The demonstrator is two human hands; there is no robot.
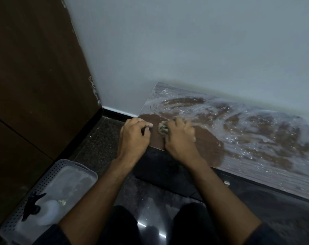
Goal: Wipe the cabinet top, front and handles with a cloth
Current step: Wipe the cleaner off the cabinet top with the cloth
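A low brown cabinet stands against the wall, and its top point(247, 138) is covered in streaks of white foam, with a wiped brown patch at the near left. My right hand point(179, 137) presses a crumpled grey cloth point(163, 129) onto that patch; most of the cloth is hidden under the fingers. Resting on the cabinet's left front corner is my left hand point(134, 137), its fingers curled and holding nothing. The dark cabinet front point(168, 175) shows below, with a small metal handle point(226, 181) on it.
A white perforated plastic basket point(17, 206) sits on the dark floor at lower left, holding a white spray bottle point(44, 212) with a black trigger. A dark wooden door or panel point(35, 76) fills the left. The pale wall point(185, 41) rises behind the cabinet.
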